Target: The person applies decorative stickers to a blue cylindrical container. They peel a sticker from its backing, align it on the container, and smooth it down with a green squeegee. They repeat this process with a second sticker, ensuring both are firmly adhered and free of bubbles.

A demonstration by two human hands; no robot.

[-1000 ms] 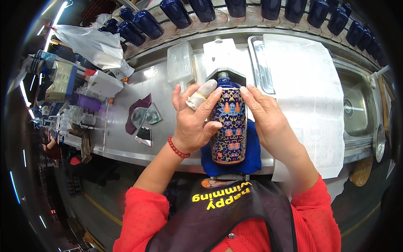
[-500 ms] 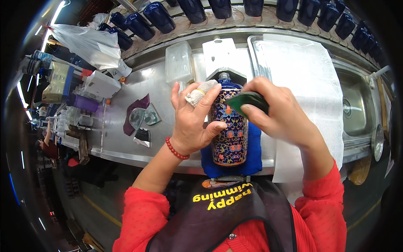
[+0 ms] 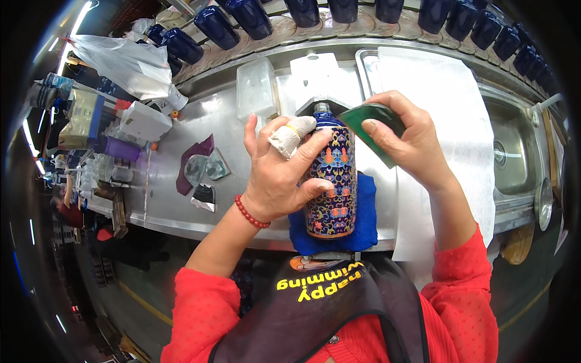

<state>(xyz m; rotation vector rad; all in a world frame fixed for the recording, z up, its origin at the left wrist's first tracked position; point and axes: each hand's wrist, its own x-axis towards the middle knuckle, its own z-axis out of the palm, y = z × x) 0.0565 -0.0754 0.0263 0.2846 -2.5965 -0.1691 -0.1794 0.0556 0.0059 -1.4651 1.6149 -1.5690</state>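
A dark blue bottle [image 3: 331, 209] in a colourful floral wrap lies on a blue cloth [image 3: 367, 212], its neck pointing away from me against a grey angled bracket [image 3: 330, 101]. My left hand [image 3: 275, 175] holds the bottle's left side, with thumb and index finger pressed on the patterned surface. A white cloth cover [image 3: 290, 138] with a yellow band wraps one of its fingers. My right hand [image 3: 411, 142] grips a flat green scraper [image 3: 375, 121] between thumb and fingers. The scraper's tip is near the bottle's right shoulder; whether they touch I cannot tell.
Dark blue bottles [image 3: 302, 12] line a curved conveyor beyond the metal worktop [image 3: 236, 199]. A clear plastic box [image 3: 255, 91], purple and clear scraps [image 3: 196, 166] sit to the left. White sheets [image 3: 442, 151] lie right, beside a sink [image 3: 514, 145].
My right hand has drawn the green scraper off the bottle's front, up and to the right. My left index finger now lies further onto the bottle. The conveyor bottles have shifted right.
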